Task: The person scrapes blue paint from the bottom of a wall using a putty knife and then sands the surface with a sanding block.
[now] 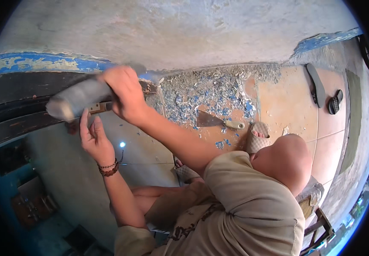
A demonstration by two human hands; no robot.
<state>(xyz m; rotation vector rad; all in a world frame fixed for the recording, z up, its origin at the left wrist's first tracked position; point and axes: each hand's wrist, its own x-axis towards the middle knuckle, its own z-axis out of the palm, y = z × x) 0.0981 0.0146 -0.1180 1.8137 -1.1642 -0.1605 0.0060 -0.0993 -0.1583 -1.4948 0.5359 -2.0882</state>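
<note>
My right hand (pixel 126 91) is wrapped round one end of a thick dark grey, roughly cylindrical object (pixel 80 94) with a pale tan far end. Motion blurs it, so its exact kind cannot be made out. It lies across a dark wooden door frame (pixel 22 91) at the foot of the wall. Just below it, my left hand (pixel 94 138) is raised with finger and thumb apart, the fingertips close to a small brass-coloured metal plate (pixel 95 107) on the frame. Nothing shows between those fingers. A braided bracelet (pixel 109 169) circles my left wrist.
Blue and grey paint flakes (pixel 210 94) cover the tiles along the wall (pixel 184 34). Among them lies a scraper (pixel 218 121) with a pale handle. Dark footwear (pixel 315 85) sits at the right. A bright light (pixel 122 145) shows beside my left wrist. My sandalled foot (pixel 259 134) stands near the scraper.
</note>
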